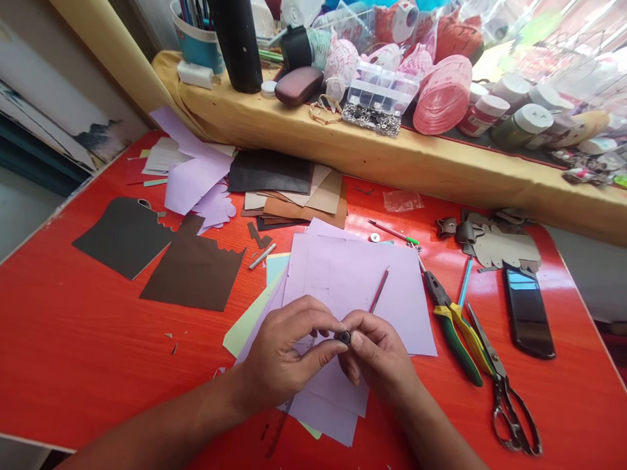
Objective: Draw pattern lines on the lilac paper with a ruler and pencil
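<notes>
My left hand [289, 346] and my right hand [382, 352] meet over the lilac paper sheets [313, 267]. Between their fingertips they pinch a small dark round piece [344, 337]; its exact kind is too small to make out, and the fingers cover part of it. A dark red pencil [379, 290] lies on the paper just beyond my right hand. Below my left forearm, a clear ruler [279, 431] sticks out beside the sheets.
Right of the paper lie pliers [455, 333], scissors [507, 391] and a phone [529, 313]. Brown leather [196, 271] and dark grey leather [125, 235] are at left. Stacked leather pieces [304, 202] sit near the ledge [274, 143], which holds jars and a bead box [379, 98].
</notes>
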Demonstrator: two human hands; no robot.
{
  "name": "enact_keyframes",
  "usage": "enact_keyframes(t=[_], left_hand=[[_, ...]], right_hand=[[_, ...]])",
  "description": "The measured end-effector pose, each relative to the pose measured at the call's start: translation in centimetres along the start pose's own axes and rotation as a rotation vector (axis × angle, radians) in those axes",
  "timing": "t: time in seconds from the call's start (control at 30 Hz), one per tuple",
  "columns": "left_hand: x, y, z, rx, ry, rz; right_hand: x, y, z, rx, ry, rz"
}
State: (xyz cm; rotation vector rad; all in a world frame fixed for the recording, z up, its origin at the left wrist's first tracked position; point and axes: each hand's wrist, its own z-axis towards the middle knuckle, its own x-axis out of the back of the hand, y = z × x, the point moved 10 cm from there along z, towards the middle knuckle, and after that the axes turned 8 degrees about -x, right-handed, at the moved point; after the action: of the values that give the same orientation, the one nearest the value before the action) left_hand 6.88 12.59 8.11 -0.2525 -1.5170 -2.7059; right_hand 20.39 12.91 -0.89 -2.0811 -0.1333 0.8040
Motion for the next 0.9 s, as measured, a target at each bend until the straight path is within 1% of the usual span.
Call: enact_keyframes(t=[0.2,0.63,0.9], left_hand=[[0.02,0.08,0.02,-0.001,0.002,-0.008],[-0.15,-0.54,-0.22,0.046,0.001,-0.063],[-0.27,-0.65,-0.16,0.073,-0.027,-0.047]], right_hand=[[-0.07,-0.06,-0.06,-0.008,0.011,0.009],[-0.53,-0.63,-0.18,0.026,-0.045,0.043],[-0.2,-0.43,-0.15,0.031,-0.037,0.023]])
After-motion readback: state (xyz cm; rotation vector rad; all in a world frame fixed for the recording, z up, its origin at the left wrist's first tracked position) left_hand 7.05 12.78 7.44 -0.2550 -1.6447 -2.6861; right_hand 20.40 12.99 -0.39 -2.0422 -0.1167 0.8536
